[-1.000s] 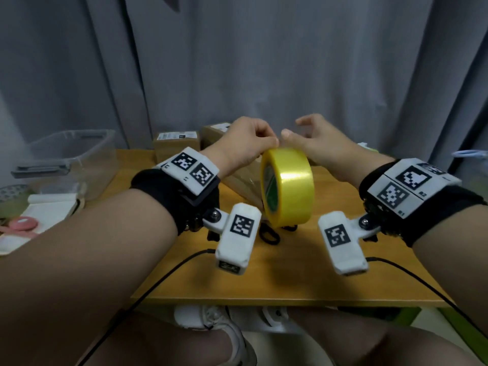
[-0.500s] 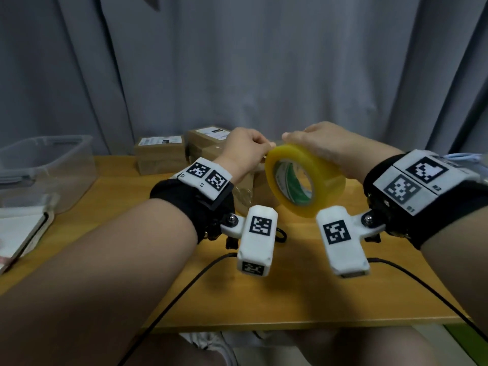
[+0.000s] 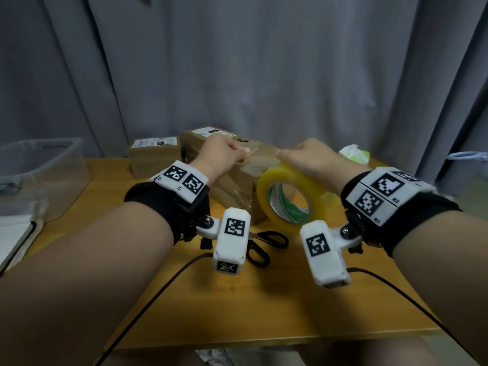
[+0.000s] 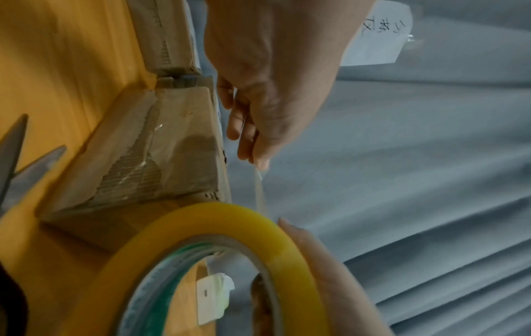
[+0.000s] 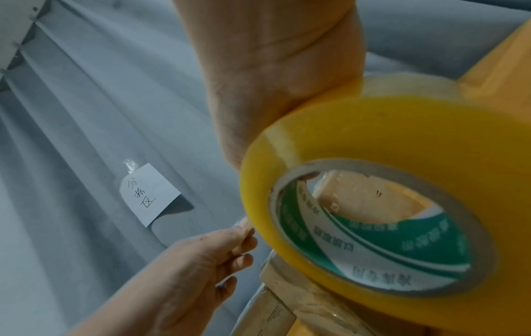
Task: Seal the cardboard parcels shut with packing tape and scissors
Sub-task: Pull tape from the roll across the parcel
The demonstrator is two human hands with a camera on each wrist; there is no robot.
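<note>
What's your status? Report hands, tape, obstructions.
Left hand pinches tape end. Right hand grips tape roll above parcel. Scissors on table, untouched.

Dim, soft indoor light, faint shadows, wide-angle bending at edges, wrist views blurred up close

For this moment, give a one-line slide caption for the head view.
Left hand pulls tape end from yellow roll held by right hand above parcel.

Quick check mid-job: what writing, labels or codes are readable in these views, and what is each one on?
Paper note on the curtain: handwritten characters, not legible enough to quote.
Tape roll core: green and white print, blurred.
Parcels' shipping labels: too small.
Wrist bands and cameras: square black-and-white marker codes, no readable words.
</note>
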